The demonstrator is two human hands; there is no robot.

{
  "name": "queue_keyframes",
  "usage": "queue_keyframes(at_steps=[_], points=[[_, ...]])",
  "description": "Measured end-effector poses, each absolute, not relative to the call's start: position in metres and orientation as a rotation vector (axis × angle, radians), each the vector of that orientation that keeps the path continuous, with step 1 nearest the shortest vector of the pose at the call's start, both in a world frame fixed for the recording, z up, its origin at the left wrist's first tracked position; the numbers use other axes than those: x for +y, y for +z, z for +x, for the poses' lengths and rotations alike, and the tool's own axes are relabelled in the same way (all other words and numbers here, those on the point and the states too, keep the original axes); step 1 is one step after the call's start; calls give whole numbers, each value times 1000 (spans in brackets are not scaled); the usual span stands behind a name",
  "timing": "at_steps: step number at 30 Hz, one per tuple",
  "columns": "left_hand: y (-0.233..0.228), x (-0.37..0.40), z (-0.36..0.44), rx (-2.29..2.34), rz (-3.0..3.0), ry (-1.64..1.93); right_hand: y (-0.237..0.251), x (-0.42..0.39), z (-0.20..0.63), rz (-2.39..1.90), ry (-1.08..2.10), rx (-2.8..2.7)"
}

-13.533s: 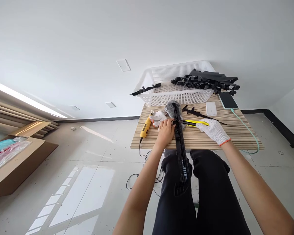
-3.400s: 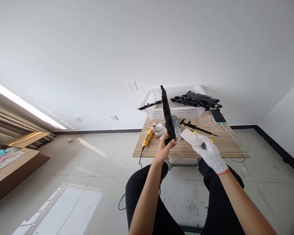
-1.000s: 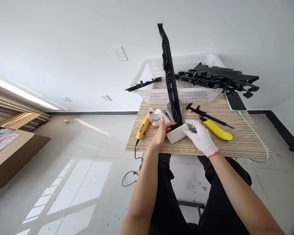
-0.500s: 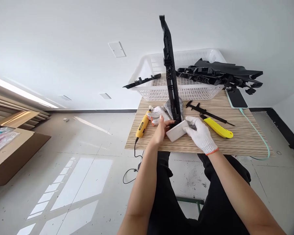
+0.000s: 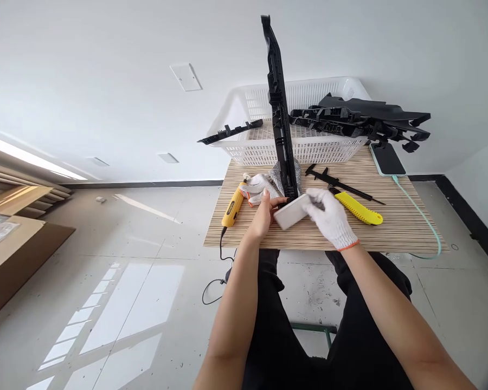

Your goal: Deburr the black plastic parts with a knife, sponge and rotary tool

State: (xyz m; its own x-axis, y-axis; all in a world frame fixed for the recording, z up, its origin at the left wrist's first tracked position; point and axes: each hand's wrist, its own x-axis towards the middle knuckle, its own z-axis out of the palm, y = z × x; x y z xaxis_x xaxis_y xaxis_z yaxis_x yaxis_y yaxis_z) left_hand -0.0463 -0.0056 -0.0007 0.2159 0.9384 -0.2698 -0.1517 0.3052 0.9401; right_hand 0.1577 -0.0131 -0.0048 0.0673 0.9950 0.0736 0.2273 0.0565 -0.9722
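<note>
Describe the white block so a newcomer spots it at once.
Find the striped tabletop in front of the white basket. Near its front edge, between the bare left hand and the gloved right hand, the white block is held at the lower end of the black strip. Unlike the loose white glove, it is smooth and rectangular.

We can read no word, brand or number with certainty. The nearest thing to a text is on the yellow corded tool (image 5: 236, 202): a dark oblong label (image 5: 230, 207) runs along its body, bearing paler marks that look like a line of lettering, too small and blurred for us to make out. On the black caliper (image 5: 341, 184) we cannot tell any figures or scale lines at this size, and we can pick out no lettering on the white block (image 5: 290, 212) or the yellow knife (image 5: 360, 209).
</note>
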Motion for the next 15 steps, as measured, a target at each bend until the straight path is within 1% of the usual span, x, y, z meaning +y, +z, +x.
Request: queue_keyframes(at_steps=[3,6,10,14,15], points=[[-1,-7,-46,1050,960,948,-3,-16,156,-1400,923,-1227],[-1,-7,-46,1087,969,945,-1,-17,156,-1320,1010,-1437],[-2,-8,-46,1055,953,960,1,-15,157,-1433,886,-1168],[-3,-8,-47,1082,996,944,0,-16,158,-1354,980,-1413],[-3,-7,-47,1079,999,944,-1,-16,158,-1355,984,-1399]])
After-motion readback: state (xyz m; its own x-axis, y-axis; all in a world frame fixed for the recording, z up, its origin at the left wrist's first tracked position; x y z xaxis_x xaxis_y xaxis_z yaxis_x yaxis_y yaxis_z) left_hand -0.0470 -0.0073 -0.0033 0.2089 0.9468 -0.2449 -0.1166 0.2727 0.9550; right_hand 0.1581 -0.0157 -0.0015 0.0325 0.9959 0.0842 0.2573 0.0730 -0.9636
